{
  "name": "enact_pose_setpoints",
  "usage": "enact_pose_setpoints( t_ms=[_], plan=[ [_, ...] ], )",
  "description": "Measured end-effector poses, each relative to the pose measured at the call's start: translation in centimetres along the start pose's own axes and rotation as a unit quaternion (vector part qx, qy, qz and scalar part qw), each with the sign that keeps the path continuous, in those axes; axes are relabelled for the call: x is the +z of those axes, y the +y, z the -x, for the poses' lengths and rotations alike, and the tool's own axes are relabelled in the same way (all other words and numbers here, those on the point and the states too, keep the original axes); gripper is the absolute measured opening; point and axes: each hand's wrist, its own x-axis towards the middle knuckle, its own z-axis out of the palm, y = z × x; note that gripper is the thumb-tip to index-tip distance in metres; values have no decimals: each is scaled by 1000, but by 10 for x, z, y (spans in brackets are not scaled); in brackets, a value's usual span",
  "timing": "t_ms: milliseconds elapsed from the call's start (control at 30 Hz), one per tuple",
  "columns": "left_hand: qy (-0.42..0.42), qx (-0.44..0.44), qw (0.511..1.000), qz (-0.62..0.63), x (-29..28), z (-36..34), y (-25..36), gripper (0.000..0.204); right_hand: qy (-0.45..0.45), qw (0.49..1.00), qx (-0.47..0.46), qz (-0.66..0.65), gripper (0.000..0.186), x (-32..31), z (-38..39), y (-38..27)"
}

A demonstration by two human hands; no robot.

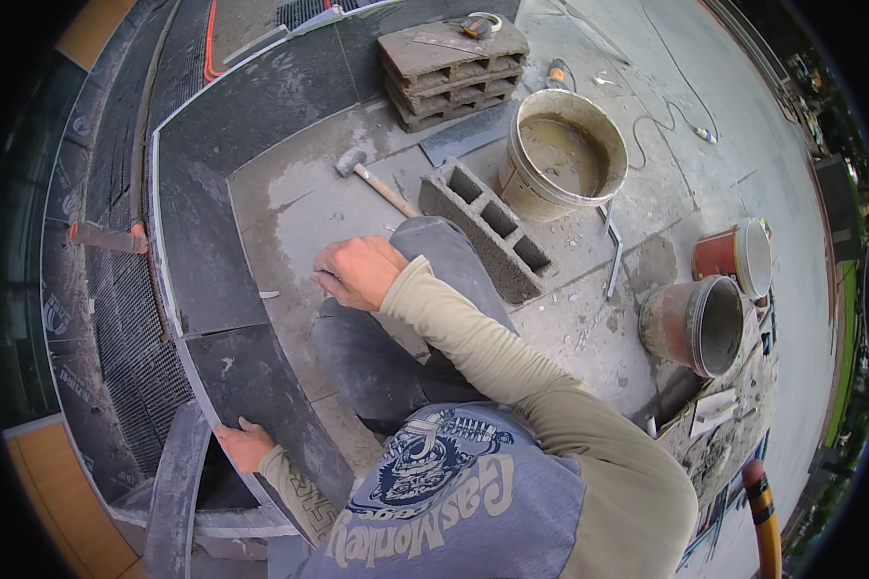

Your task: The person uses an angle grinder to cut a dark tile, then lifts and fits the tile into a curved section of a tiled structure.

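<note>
My left hand (245, 445) lies at the outer rim of a dark stone slab (253, 386), thumb apart and fingers stretched toward the edge. Over my bent knee is my right hand (362, 271), its fingers curled together; whether anything is inside them is hidden. Just beyond that knee a hammer (384, 188) with a wooden handle rests on the paving, its head pointing away. A hollow concrete block (483, 232) stands to the right of my knee. Another dark slab (208, 256) continues the border farther off, with a narrow joint between the two.
Stacked concrete blocks (454, 72) at the back carry a tape measure (477, 27). A bucket (562, 145) of murky water stands right of them. Two more buckets, one greyish (690, 323) and one red (734, 259), are at right. A cable (661, 121) crosses the paving. Left of the border runs a dimpled membrane (135, 338).
</note>
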Motion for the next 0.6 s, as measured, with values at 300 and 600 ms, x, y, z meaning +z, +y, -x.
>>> enact_pose_setpoints(
  t_ms=[300,600],
  plan=[
    [2,-81,997,-11,-23,-2,9,52,-116,988,-58,-86,21,43,-44,-19],
    [-99,-84,992,-10,-45,-48,55,72,-19,983,-91,-160,18,-29,-32,5]
  ],
)
